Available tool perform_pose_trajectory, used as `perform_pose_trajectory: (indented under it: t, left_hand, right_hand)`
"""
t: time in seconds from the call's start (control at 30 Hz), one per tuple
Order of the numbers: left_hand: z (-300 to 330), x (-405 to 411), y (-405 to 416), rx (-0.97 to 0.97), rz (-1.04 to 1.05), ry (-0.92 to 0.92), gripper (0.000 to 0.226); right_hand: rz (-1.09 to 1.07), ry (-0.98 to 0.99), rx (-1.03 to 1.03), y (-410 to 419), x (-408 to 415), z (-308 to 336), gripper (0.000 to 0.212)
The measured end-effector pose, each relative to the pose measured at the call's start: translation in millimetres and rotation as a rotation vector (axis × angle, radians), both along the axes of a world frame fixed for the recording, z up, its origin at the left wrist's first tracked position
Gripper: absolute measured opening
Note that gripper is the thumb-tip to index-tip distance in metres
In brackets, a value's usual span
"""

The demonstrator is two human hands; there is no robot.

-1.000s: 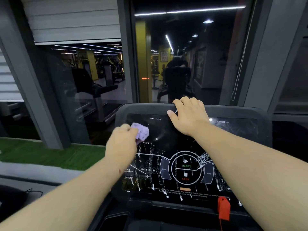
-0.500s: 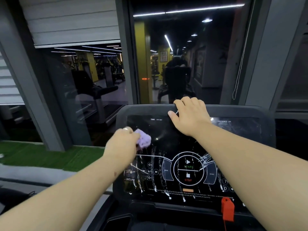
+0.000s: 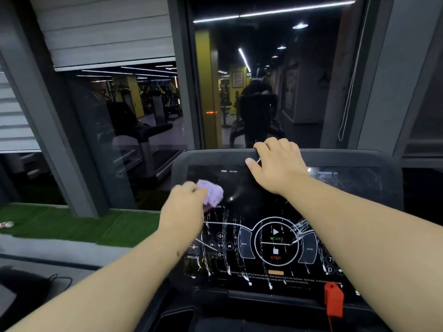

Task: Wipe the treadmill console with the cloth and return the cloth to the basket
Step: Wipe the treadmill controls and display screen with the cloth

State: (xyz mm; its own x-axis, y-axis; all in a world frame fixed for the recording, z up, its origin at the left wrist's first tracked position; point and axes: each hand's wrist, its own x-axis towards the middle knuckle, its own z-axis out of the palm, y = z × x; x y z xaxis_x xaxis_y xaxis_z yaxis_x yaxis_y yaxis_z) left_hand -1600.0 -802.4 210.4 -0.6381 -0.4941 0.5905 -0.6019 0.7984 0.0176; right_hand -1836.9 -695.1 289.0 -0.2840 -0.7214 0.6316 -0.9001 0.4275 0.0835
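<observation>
The black treadmill console [image 3: 347, 183] fills the lower right, its glossy panel streaked with white drips around the START and STOP dial. A bunched lilac cloth [image 3: 211, 194] is pressed on the panel's upper left, gripped by my left hand [image 3: 183, 209]. My right hand [image 3: 278, 164] curls its fingers over the console's top edge, thumb on the panel. No basket is in view.
A red safety clip [image 3: 333, 299] hangs at the console's lower right. Dark window glass and grey frames stand just behind the console. A green turf strip [image 3: 72, 226] lies on the floor to the left. A white cord [image 3: 347, 97] hangs at the upper right.
My left hand has slid the cloth a little to the right and down across the upper left of the panel. My right hand has stayed on the top edge.
</observation>
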Motion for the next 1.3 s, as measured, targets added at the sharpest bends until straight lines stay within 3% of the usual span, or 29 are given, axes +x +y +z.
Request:
perform_pose_trajectory:
  t: [0.1, 0.23, 0.4, 0.57, 0.67, 0.73, 0.83, 0.9, 1.0, 1.1, 1.23, 1.3]
  left_hand:
    - [10, 5, -3, 0.003, -0.011, -0.083, 0.014]
    - [31, -5, -15, 0.001, 0.113, 0.188, 0.003]
    - [1, -10, 17, 0.034, -0.106, -0.082, 0.016]
    - [23, -20, -5, 0.021, 0.08, 0.192, 0.012]
    - [-9, -24, 31, -0.016, -0.09, 0.002, 0.023]
    - [4, -20, 25, -0.034, -0.125, -0.07, 0.027]
    - [41, -23, -3, -0.02, 0.109, 0.084, 0.017]
    - [33, -25, 4, 0.03, 0.092, 0.146, 0.019]
    - [-16, -21, 40, 0.002, -0.129, -0.105, 0.027]
    - [-16, -17, 36, -0.062, -0.21, -0.301, 0.027]
    - [1, -23, 24, 0.023, -0.039, -0.044, 0.026]
    - [-19, -22, 44, 0.023, -0.066, -0.108, 0.025]
  right_hand:
    - [0.004, 0.005, -0.011, 0, 0, 0, 0.054]
    - [-0.002, 0.004, -0.008, 0, -1, 0, 0.055]
    - [-0.002, 0.011, -0.008, -1, -1, -2, 0.056]
    - [-0.007, 0.012, 0.007, -1, -1, 0, 0.056]
    - [-0.009, 0.005, 0.009, -1, -1, 0, 0.057]
    - [-0.002, 0.004, 0.007, -1, -1, 0, 0.057]
    - [0.007, -0.001, 0.013, 0, -1, 1, 0.057]
    - [0.007, -0.006, 0.015, 1, -1, 1, 0.057]
    - [0.007, -0.003, 0.01, 0, -2, 0, 0.056]
    - [0.011, 0.007, 0.005, 0, -1, 0, 0.056]
    - [0.013, 0.0, 0.009, 1, -2, 0, 0.056]
    - [0.017, 0.0, 0.01, 1, -3, -1, 0.056]
